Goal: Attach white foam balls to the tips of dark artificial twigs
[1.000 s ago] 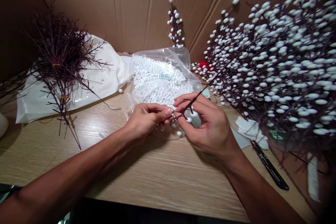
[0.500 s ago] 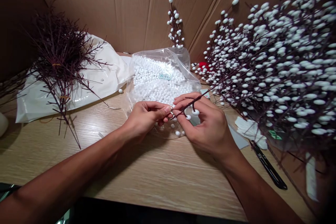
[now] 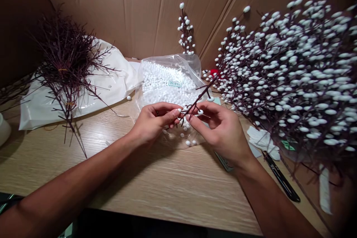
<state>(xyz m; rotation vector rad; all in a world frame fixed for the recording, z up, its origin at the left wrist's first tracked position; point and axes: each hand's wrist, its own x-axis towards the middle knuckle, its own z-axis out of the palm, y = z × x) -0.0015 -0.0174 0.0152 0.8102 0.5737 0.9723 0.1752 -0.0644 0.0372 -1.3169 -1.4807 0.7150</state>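
Pinching a dark twig [image 3: 201,95] between left hand [image 3: 152,121] and right hand [image 3: 223,128], above the table [image 3: 125,178].
Closed narrow on the twig with the right hand; narrow at its lower end with the left, probably on a white bead [image 3: 179,110] (tiny, half behind the thumb). Tilted up to the right, with more beads on short side stems, in front of a clear bag [image 3: 167,81] full of white beads. Near the bag's front edge, a few loose beads [image 3: 188,142]. At left, bare twigs [image 3: 65,55] on a white plastic bag [image 3: 111,95]; at right, beaded branches [image 3: 301,74], plus a black knife [image 3: 281,176] beside white tissue [image 3: 263,141].
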